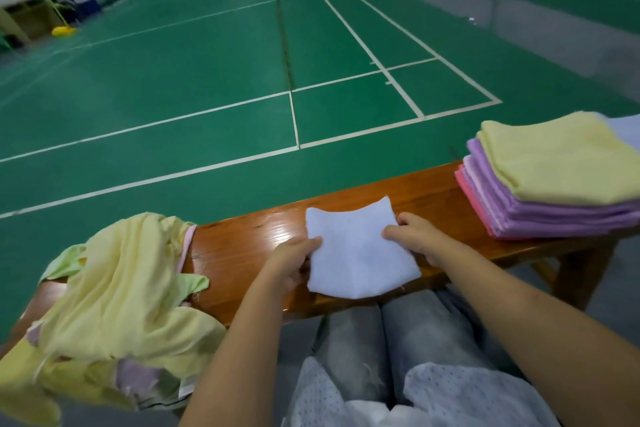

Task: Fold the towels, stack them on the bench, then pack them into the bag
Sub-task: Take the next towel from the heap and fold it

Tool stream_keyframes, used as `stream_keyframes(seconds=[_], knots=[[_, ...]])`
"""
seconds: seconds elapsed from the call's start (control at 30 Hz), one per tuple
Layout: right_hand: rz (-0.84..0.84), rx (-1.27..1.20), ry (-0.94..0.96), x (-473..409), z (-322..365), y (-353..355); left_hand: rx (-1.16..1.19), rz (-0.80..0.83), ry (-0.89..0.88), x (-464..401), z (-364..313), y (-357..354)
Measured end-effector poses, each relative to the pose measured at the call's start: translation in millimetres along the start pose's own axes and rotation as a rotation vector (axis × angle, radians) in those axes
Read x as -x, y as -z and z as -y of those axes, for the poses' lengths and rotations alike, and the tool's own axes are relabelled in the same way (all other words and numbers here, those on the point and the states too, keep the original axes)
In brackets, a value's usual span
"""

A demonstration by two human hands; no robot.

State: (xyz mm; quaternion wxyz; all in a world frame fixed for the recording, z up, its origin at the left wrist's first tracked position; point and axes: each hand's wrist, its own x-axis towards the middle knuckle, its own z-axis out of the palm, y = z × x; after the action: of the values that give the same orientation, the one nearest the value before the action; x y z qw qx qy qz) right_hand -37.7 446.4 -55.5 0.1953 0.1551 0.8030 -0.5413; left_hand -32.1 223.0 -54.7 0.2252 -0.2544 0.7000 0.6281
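On the wooden bench (242, 243), mid-span: a folded white towel (360, 253), its near edge overhanging. Left hand (294, 263) pinches its left edge; right hand (415, 239) pinches its right edge. Folded stack (554, 180), yellow on top, sits far right; an unfolded yellow heap (117, 295) lies near left. No bag seen. Step: folding. Next move likely calls for a lift across to the stack, edges squared.
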Motion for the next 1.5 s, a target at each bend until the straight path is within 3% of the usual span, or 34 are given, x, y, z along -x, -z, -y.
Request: stream_keyframes(seconds=[0.27, 0.4, 0.6, 0.8, 1.2, 1.37, 1.5], knots=[[0.004, 0.043, 0.094, 30, 12, 63, 0.077, 0.175, -0.055, 20, -12, -36], [-0.032, -0.118, 0.153, 48, 21, 111, 0.15, 0.245, -0.138, 30, -36, -67], [-0.212, -0.277, 0.256, 76, 34, 198, 0.193, 0.4, -0.283, 41, -83, -132], [-0.365, -0.331, 0.235, 88, 32, 269, 0.198, 0.506, -0.333, 46, -124, -208], [-0.378, -0.366, 0.077, 48, -8, 321, 0.157, 0.449, -0.245, 14, -137, -285], [-0.374, -0.183, -0.017, 31, -28, 321, 0.091, 0.406, -0.203, 6, -121, -287], [-0.464, 0.06, -0.053, 35, -25, 325, 0.035, 0.4, -0.228, 10, -123, -288]])
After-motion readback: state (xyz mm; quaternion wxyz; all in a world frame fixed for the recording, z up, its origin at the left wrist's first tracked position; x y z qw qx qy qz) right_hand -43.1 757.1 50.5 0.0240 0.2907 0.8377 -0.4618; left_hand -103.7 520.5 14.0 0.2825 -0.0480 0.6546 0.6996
